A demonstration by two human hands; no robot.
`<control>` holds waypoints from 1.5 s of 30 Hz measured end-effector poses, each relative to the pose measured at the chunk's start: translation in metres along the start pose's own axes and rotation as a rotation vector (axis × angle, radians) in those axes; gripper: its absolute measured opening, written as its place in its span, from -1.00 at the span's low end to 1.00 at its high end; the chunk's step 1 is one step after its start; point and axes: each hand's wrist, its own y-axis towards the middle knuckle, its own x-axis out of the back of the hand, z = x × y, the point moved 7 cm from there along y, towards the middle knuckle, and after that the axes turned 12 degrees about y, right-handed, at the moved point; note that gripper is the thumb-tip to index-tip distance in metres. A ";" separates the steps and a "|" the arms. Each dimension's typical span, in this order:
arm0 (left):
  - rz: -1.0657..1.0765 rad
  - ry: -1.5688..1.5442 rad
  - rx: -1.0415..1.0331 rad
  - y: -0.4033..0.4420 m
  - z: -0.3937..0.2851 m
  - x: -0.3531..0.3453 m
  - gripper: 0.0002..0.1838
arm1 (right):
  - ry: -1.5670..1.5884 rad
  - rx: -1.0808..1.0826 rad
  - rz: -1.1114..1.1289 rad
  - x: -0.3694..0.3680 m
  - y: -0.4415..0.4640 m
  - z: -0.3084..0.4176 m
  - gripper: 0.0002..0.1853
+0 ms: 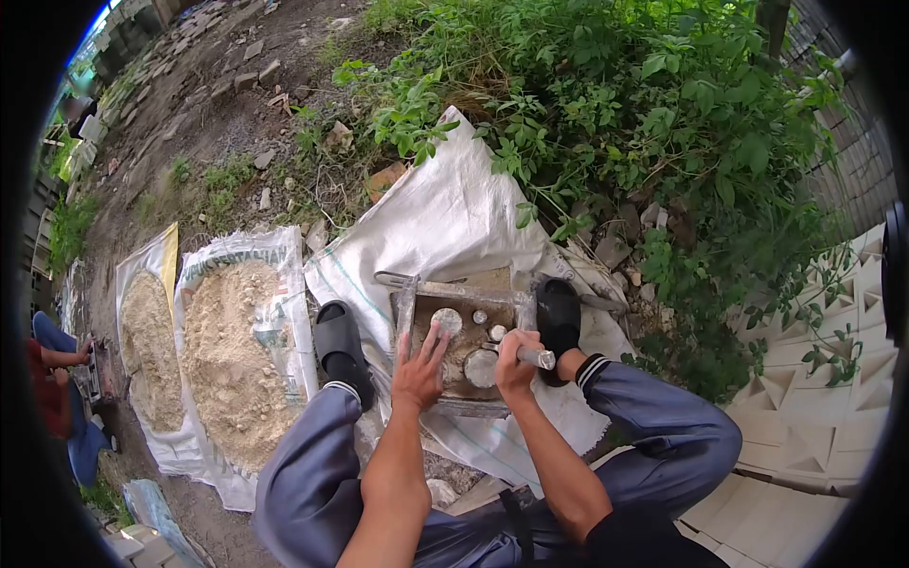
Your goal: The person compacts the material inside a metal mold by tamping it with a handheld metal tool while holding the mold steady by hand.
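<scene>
A rectangular casting frame [524, 315] packed with brown sand [431, 303] lies between my feet on white sacking. Several round pale pieces sit in the sand, among them a larger disc [481, 368] and another disc [446, 322]. My left hand [419, 374] lies over the frame's left side, fingers stretched out, with fingertips at the upper disc. Closed around a thick metal rod [542, 359], my right hand [516, 364] is over the frame's right side. The rod's rounded end points right; its other end is hidden by my hand.
White sacking [445, 180] spreads under the frame. To the left, two opened sacks hold pale sand or powder [237, 350]. Bushes [606, 104] grow ahead, and patterned pale blocks [814, 398] are stacked at right. Another person [62, 379] sits at far left.
</scene>
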 end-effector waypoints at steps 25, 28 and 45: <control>0.012 0.009 0.006 0.000 -0.002 0.001 -0.25 | 0.242 -0.171 -0.014 0.013 -0.004 -0.017 -0.64; 0.009 0.026 0.008 -0.001 0.000 0.001 -0.24 | 0.251 -0.260 -0.008 0.007 0.009 -0.014 -0.76; 0.039 -0.004 0.022 0.005 0.003 0.001 -0.26 | 0.324 -0.349 -0.045 0.018 0.028 0.011 -0.70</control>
